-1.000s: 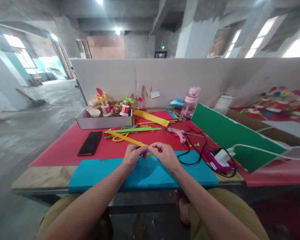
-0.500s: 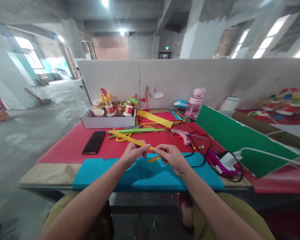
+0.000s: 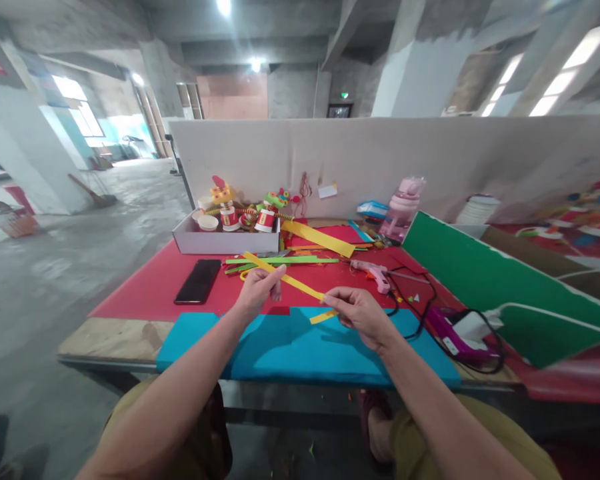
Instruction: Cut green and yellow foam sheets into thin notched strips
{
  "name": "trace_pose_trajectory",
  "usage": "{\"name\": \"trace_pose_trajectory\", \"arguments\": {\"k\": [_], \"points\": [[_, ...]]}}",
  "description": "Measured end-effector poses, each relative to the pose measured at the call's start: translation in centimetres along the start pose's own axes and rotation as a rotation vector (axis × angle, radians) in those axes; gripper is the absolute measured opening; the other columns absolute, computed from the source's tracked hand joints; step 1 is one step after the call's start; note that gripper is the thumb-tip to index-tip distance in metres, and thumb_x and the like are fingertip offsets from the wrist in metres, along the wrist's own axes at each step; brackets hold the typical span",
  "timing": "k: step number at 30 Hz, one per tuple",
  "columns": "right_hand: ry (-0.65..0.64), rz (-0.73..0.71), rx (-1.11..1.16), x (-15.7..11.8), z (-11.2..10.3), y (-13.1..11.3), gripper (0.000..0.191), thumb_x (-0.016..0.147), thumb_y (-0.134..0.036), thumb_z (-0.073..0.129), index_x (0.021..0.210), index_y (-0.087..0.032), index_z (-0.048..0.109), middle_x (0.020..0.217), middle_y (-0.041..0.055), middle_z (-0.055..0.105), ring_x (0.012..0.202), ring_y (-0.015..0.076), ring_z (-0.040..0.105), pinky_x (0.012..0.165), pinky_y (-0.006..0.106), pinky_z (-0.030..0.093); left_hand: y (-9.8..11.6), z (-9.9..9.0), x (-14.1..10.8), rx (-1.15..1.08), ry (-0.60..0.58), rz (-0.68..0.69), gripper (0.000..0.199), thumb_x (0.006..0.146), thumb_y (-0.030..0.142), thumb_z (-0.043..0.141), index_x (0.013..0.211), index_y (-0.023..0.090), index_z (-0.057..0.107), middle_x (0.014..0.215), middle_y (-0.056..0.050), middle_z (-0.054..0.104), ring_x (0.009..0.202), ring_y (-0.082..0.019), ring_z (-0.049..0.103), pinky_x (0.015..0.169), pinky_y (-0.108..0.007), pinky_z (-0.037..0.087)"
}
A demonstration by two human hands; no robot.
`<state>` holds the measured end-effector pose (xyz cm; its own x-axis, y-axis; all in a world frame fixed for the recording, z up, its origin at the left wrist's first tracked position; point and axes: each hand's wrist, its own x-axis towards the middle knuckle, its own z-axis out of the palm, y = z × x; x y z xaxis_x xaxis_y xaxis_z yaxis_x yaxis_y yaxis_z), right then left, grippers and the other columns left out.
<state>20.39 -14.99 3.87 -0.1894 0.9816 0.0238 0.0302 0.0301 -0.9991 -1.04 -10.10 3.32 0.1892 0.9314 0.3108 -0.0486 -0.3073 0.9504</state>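
Observation:
A narrow yellow paper strip (image 3: pixel 303 287) stretches between my two hands above a blue sheet (image 3: pixel 275 353). My left hand (image 3: pixel 259 290) pinches it part way along, thumb on top, with one end sticking out beyond. At the other side my right hand (image 3: pixel 355 310) grips the strip between thumb and fingers; a short yellow end comes out below these fingers, so the strip bends or folds there. Behind my left hand lie green paper strips (image 3: pixel 305 261) and a yellow-handled pair of scissors (image 3: pixel 245 274), mostly hidden. A pink glue gun (image 3: pixel 373 272) rests beyond my right hand.
A black phone (image 3: pixel 198 281) lies at left. Behind it, a white box (image 3: pixel 225 244) holds paper cups and colourful figures. A wide yellow strip (image 3: pixel 320 239) lies at the back. On the right are a purple power strip (image 3: pixel 463 340) with cables, a green board (image 3: pixel 480 287) and a pink bottle (image 3: pixel 405 207).
My left hand has slid along the strip, away from my right hand, so a longer stretch shows between them. The view has shifted slightly left.

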Motion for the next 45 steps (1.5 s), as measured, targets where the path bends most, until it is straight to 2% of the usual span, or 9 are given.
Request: {"name": "trace_pose_trajectory", "arguments": {"k": [7, 15, 22, 26, 29, 32, 37, 41, 45], "points": [[0.004, 0.016, -0.024, -0.1, -0.7, -0.3, 0.033, 0.066, -0.046, 0.073, 0.070, -0.014, 0.067, 0.049, -0.0056, 0.042, 0.038, 0.0031, 0.028, 0.036, 0.019, 0.017, 0.3, -2.7, 1.0, -0.028, 0.128, 0.011, 0.056, 0.079, 0.053, 0.059, 0.037, 0.018, 0.050, 0.034, -0.001, 0.045, 0.036, -0.009, 0.045, 0.047, -0.024, 0.037], [-0.037, -0.018, -0.197, 0.3, -1.9, -0.2, 0.037, 0.068, -0.051, 0.070, 0.072, -0.014, 0.068, 0.047, -0.0049, 0.044, 0.038, 0.0043, 0.029, 0.039, 0.021, 0.019, 0.7, -3.4, 1.0, -0.122, -0.016, -0.116, 0.052, 0.082, 0.056, 0.053, 0.052, 0.014, 0.059, 0.046, -0.003, 0.054, 0.044, -0.011, 0.052, 0.049, -0.024, 0.042], [0.033, -0.154, -0.505, 0.2, -4.6, -1.1, 0.033, 0.074, -0.049, 0.066, 0.071, -0.016, 0.070, 0.054, -0.0007, 0.056, 0.048, 0.0106, 0.046, 0.047, 0.023, 0.033, 0.7, -4.9, 1.1, -0.061, -0.062, -0.048, 0.032, 0.074, 0.043, 0.069, 0.060, 0.015, 0.062, 0.051, -0.001, 0.056, 0.048, -0.010, 0.052, 0.053, -0.023, 0.043], [0.354, -0.390, -0.709, 0.7, -6.3, -1.0, 0.025, 0.079, -0.041, 0.062, 0.078, -0.018, 0.072, 0.076, 0.0058, 0.067, 0.071, 0.0190, 0.058, 0.066, 0.029, 0.044, 0.4, -5.8, 1.2, 0.011, -0.170, -0.158, 0.032, 0.074, 0.043, 0.069, 0.068, 0.012, 0.069, 0.054, -0.005, 0.061, 0.050, -0.012, 0.055, 0.052, -0.023, 0.043], [0.655, -0.539, -0.623, 1.2, -5.5, -0.1, 0.028, 0.083, -0.040, 0.058, 0.094, -0.018, 0.070, 0.102, 0.0124, 0.067, 0.095, 0.0236, 0.058, 0.083, 0.035, 0.045, -0.2, -4.4, 1.0, -0.112, 0.012, -0.222, 0.032, 0.069, 0.043, 0.073, 0.069, 0.011, 0.069, 0.053, -0.002, 0.059, 0.047, -0.009, 0.051, 0.048, -0.022, 0.040], [0.419, -0.335, -0.378, 1.4, -2.2, 1.6, 0.032, 0.082, -0.047, 0.059, 0.088, -0.017, 0.070, 0.092, 0.0109, 0.068, 0.088, 0.0229, 0.061, 0.081, 0.036, 0.047, -0.8, -1.0, 0.2, -0.283, 0.183, -0.352, 0.035, 0.065, 0.044, 0.075, 0.073, 0.011, 0.068, 0.054, 0.000, 0.057, 0.044, -0.007, 0.048, 0.042, -0.019, 0.036], [-0.071, -0.051, 0.271, 1.2, 4.1, 4.0, 0.049, 0.084, -0.058, 0.053, 0.112, -0.020, 0.064, 0.088, 0.0050, 0.066, 0.077, 0.0166, 0.060, 0.071, 0.031, 0.049, -0.9, 5.0, -2.3, -0.334, 0.031, -0.361, 0.034, 0.070, 0.045, 0.070, 0.064, 0.013, 0.060, 0.052, 0.002, 0.053, 0.041, -0.007, 0.045, 0.038, -0.019, 0.033], [-0.014, -0.105, 0.413, 0.9, 5.3, 4.3, 0.054, 0.086, -0.060, 0.048, 0.120, -0.020, 0.061, 0.072, 0.0021, 0.062, 0.059, 0.0139, 0.053, 0.057, 0.029, 0.046, -0.7, 6.5, -3.5, -0.259, -0.012, -0.343, 0.035, 0.071, 0.044, 0.069, 0.060, 0.015, 0.054, 0.051, 0.002, 0.051, 0.042, -0.008, 0.045, 0.037, -0.020, 0.032], [0.048, -0.143, 0.392, 1.1, 4.3, 3.7, 0.056, 0.084, -0.063, 0.048, 0.105, -0.016, 0.069, 0.069, 0.0040, 0.064, 0.067, 0.0168, 0.060, 0.065, 0.031, 0.049, -0.8, 5.7, -3.5, -0.202, -0.060, -0.401, 0.035, 0.072, 0.047, 0.068, 0.064, 0.014, 0.057, 0.051, 0.002, 0.050, 0.042, -0.008, 0.044, 0.039, -0.020, 0.033]]}}
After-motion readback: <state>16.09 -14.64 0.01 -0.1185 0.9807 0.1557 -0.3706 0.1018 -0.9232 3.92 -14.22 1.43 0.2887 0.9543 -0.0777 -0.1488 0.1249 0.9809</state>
